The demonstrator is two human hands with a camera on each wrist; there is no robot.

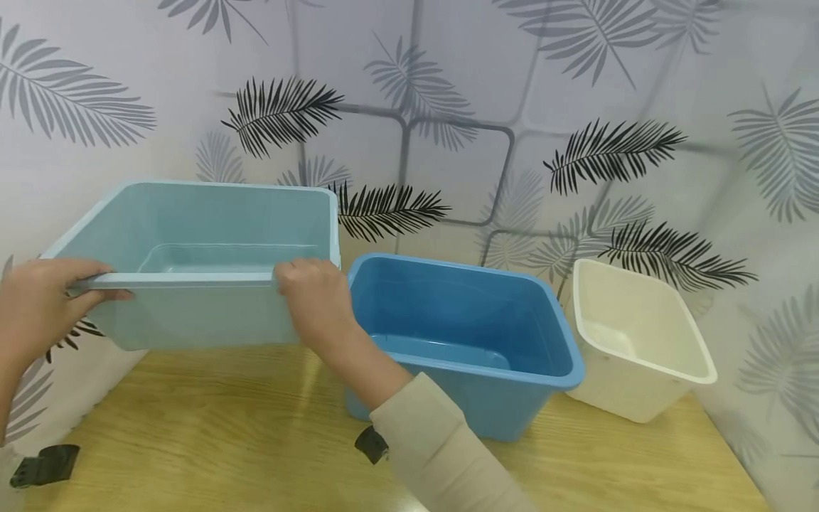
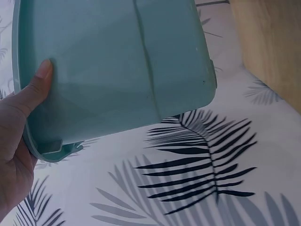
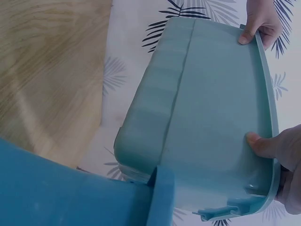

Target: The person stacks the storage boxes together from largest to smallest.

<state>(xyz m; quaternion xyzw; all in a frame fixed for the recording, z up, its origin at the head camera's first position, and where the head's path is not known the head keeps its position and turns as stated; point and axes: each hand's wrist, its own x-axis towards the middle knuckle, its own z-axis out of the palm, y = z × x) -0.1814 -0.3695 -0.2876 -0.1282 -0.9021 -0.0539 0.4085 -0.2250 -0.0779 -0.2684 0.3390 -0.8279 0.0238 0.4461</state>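
Both hands hold a light teal plastic bin [image 1: 192,309] by its near rim, raised above the left part of the table. My left hand [image 1: 38,306] pinches the rim at the near left corner, thumb on the outer wall in the left wrist view. Near the right corner my right hand [image 1: 316,302] grips the same rim, its thumb [image 3: 263,145] pressed to the outside wall. The bin's inside shows nothing in it. Just right of the right hand stands a blue bin [image 1: 461,398], whose rim overlaps the teal bin in the right wrist view.
A cream bin [image 1: 630,387] stands right of the blue one on the wooden table [image 1: 224,427]. Behind is a wall covering [image 1: 461,171] with a leaf pattern. Black straps [image 1: 54,462] show near both wrists.
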